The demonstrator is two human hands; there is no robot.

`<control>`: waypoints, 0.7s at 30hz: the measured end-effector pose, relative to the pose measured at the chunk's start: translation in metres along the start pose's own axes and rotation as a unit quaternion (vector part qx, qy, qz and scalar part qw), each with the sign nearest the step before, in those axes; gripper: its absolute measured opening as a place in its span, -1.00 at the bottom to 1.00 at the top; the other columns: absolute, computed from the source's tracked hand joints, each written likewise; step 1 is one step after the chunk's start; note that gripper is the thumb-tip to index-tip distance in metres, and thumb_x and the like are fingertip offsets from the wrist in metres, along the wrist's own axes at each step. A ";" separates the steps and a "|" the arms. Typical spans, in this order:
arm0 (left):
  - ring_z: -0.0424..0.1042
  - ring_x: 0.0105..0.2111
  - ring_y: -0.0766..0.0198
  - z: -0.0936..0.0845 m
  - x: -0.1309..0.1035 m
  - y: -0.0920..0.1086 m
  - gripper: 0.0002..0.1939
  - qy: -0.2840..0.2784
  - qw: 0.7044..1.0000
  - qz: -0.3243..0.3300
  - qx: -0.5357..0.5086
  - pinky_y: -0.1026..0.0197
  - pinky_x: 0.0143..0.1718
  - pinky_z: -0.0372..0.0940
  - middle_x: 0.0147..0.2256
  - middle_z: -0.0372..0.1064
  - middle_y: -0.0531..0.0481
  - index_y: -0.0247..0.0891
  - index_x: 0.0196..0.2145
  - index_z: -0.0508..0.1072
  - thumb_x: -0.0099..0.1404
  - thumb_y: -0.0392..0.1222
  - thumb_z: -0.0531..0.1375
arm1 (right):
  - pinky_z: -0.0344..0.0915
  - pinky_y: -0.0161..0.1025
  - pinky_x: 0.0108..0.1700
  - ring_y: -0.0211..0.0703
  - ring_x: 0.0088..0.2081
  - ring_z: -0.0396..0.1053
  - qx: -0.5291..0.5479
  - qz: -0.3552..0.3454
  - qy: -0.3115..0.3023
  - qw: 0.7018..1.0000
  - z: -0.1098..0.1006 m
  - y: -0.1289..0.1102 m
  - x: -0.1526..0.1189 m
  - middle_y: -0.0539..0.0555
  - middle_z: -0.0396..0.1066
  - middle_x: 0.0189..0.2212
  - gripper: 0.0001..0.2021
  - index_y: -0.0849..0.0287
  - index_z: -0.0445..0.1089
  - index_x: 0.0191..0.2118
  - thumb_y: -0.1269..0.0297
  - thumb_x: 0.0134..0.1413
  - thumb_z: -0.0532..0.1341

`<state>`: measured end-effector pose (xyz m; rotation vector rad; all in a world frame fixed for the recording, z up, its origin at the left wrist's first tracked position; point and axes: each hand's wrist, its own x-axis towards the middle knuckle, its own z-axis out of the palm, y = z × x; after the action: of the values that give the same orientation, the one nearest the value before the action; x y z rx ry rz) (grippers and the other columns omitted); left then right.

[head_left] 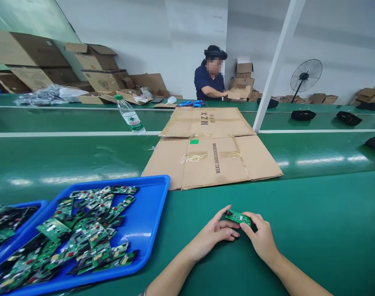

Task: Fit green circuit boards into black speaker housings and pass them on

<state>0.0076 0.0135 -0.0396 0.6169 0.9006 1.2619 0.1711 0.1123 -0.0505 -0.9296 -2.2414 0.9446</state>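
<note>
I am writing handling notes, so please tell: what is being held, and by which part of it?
A small green circuit board, held at opposite ends: left grip at one, right grip at the other.

Flat in the middle, a cardboard sheet (206, 152) printed "MZX", with a green-capped water bottle (131, 118) to its left. Farther back, a person (204, 84) in dark blue, between stacked cartons (36, 50) and a fan (303, 76).

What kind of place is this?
Probably an electronics factory or workshop: a blue tray is heaped with circuit boards, there's a long green workbench, and cardboard boxes are stacked behind.
</note>
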 end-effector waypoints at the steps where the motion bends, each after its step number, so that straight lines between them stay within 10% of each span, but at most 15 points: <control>1: 0.41 -0.18 0.13 0.000 0.000 0.001 -0.20 0.000 1.000 0.000 -0.004 0.04 -0.10 0.18 -0.12 0.37 -0.21 -0.18 0.22 -0.11 0.14 -0.23 0.24 | 0.32 -0.21 -0.24 -0.09 -0.26 0.37 -0.003 0.011 0.006 1.000 0.000 0.001 0.000 0.12 0.45 -0.29 -0.69 0.14 0.42 -0.19 0.07 0.09 0.09; 21: 0.42 -0.19 0.14 0.004 -0.001 0.004 -0.12 0.002 0.999 -0.009 -0.045 0.09 -0.13 0.19 -0.12 0.38 -0.22 -0.19 0.24 -0.20 0.12 -0.27 0.25 | 0.31 -0.23 -0.27 -0.09 -0.30 0.39 -0.007 0.025 0.023 0.999 -0.001 0.003 0.000 0.13 0.45 -0.32 -0.66 0.17 0.42 -0.19 0.04 0.06 0.11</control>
<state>0.0087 0.0135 -0.0345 0.5342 0.8462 1.2804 0.1730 0.1146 -0.0519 -1.0064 -2.1971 0.9212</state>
